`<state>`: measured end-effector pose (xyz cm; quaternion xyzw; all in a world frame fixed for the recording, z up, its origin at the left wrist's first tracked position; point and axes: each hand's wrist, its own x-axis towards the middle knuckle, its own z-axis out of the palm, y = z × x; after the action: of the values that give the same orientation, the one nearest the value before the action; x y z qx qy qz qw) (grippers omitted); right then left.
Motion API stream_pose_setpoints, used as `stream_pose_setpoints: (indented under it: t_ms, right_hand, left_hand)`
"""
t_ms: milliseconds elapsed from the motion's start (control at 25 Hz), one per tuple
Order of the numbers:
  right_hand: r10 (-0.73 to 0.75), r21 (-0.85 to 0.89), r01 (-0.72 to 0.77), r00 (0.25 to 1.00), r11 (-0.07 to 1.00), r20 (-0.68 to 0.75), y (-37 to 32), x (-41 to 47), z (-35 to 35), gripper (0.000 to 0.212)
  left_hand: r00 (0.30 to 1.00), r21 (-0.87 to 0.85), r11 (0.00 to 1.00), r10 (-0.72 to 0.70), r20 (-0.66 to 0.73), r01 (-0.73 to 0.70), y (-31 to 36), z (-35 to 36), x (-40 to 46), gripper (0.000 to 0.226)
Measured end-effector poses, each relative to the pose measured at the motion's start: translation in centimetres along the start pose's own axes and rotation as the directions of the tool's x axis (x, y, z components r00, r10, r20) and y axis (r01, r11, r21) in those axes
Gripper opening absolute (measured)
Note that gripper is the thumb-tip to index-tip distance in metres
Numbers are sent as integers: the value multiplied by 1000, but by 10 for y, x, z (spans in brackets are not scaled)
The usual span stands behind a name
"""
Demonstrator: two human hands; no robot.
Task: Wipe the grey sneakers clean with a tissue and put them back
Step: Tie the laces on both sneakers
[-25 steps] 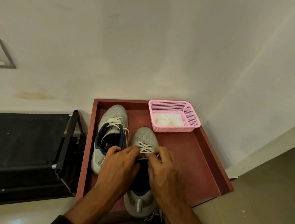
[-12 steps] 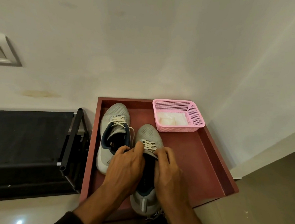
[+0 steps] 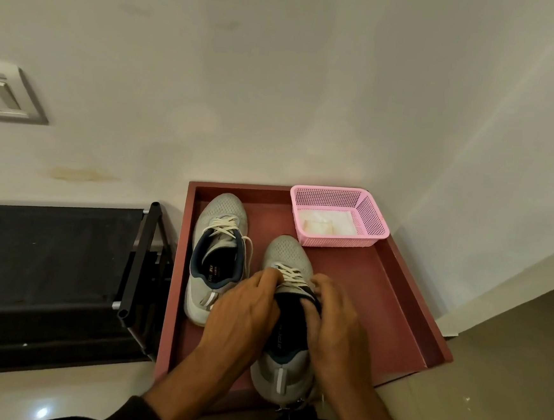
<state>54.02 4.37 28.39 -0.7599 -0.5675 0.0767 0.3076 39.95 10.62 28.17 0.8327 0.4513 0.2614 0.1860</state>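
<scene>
From the head camera, both hands are working on the nearer grey sneaker (image 3: pixel 289 313), which is lying toe-first toward the wall in the red tray (image 3: pixel 390 305), its heel overhanging the near edge. The left hand (image 3: pixel 240 316) is curling its fingers (image 3: pixel 268 277) over the collar on one side while the right hand (image 3: pixel 333 323) is gripping the other side, probably steadying the shoe by its opening so it can be lifted or set square. The laces are showing between the two sets of fingertips. The other grey sneaker (image 3: pixel 217 255) is lying untouched just beside it. White tissues (image 3: pixel 329 222) are waiting in the pink basket (image 3: pixel 371 217), so neither hand is holding one.
</scene>
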Motion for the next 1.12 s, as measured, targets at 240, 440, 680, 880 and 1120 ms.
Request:
stream_pose_setpoints:
  t_ms: [240, 440, 680, 880, 1120]
  right_hand:
    - [110, 357, -178, 973, 917, 203, 24, 0, -18, 27]
    - [215, 461, -332, 933, 823, 288, 26, 3, -20, 15]
    - [291, 406, -515, 818, 755, 497, 30, 3, -24, 12]
    - [327, 362, -455, 873, 813, 361, 30, 4, -27, 11]
    - [387, 407, -447, 895, 797, 223, 26, 7, -22, 20]
  left_hand:
    - [997, -88, 996, 12, 70, -6, -5, -6, 2, 50]
    - [992, -215, 970, -100, 78, 115, -9, -5, 20, 27]
    - [990, -124, 984, -121, 72, 129, -5, 0, 26, 9]
    - [988, -232, 960, -150, 46, 156, 0, -4, 27, 3]
    - [962, -594, 769, -273, 26, 235, 10, -15, 31, 7]
